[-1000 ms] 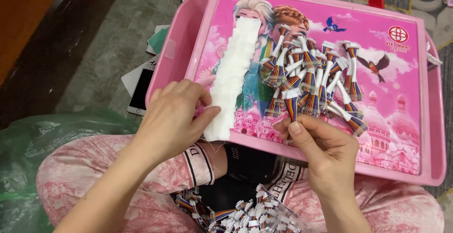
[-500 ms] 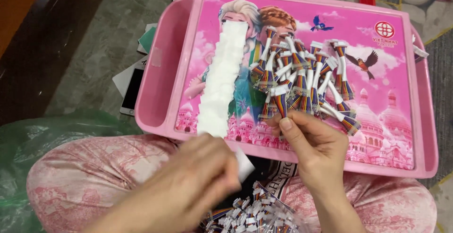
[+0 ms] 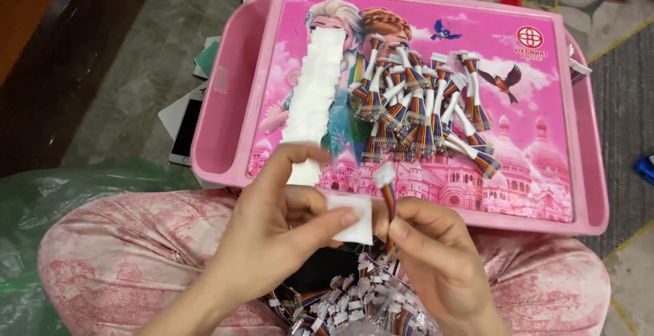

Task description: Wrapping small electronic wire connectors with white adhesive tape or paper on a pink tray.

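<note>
Head view shows the left hand point(image 3: 272, 220) pinching a white sticker point(image 3: 352, 217), the right hand point(image 3: 429, 247) gripping a cable point(image 3: 387, 189), before a pink tray point(image 3: 586, 172) holding cable bundles point(image 3: 422, 111) and a sticker strip point(image 3: 315, 91).

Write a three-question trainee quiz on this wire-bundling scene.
1. True or false: the left hand pinches a white label.
2. What does the right hand hold? A) scissors B) a rainbow wire lead C) a phone
3. Fill in: the finished leads lie on the pink ____, right of the white label strip.

Key: 1 true; 2 B; 3 tray.
</note>
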